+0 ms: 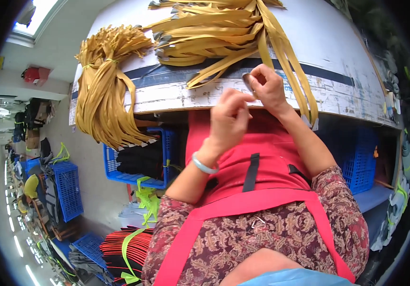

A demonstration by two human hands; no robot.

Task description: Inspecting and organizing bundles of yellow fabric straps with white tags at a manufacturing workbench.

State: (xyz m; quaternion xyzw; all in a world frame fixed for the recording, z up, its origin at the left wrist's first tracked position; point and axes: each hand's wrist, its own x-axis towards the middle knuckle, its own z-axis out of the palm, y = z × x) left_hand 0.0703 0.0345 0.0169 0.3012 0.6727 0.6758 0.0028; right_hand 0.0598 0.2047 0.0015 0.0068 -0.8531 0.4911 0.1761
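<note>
Closest up there's a red apron [276, 148], then the left hand [229, 117], fingers curled and kinda blurry, can't tell if they're pinching anything. Just past it, the right hand [268, 89] has thumb and fingertips pinched on a small dark piece [247, 82]. Mustard straps [209, 45] lie piled beyond on the white table [331, 45], a tied bundle [102, 97] off left, drooping over the edge.

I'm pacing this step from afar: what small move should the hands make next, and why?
Probably turn the small dark piece a little toward the left hand. The right hand pinches it over the table, and the left fingers are curled close by; whether they hold anything is unclear. Turning it could show its far side.
</note>
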